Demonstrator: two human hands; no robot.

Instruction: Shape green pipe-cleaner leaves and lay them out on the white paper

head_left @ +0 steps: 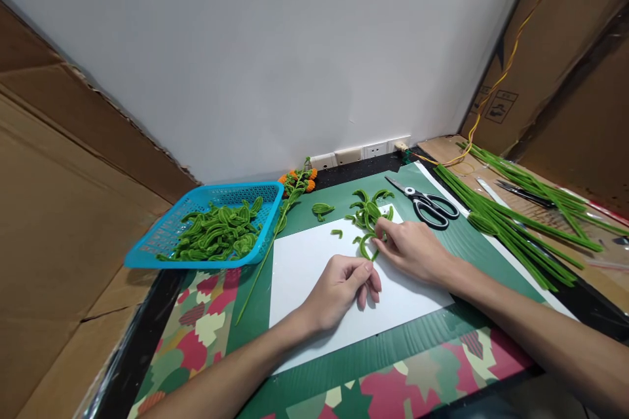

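Note:
My right hand [410, 247] rests on a white sheet [314, 275], its fingertips pinched on a bent green pipe-cleaner piece [366, 245] at the edge of a small pile of curled green pieces [368, 209]. My left hand [344, 285] lies on the sheet just left of it, fingers loosely curled down, nothing seen in them. A single short green bit [337, 233] and a folded green leaf shape [322, 209] lie apart nearby.
A blue basket [162, 236] of folded green leaf shapes stands at left. A long green stem with orange flowers [295, 186] lies beside it. Black-handled scissors [427, 203] and a bundle of straight green pipe cleaners [511, 226] lie at right. Cardboard walls flank both sides.

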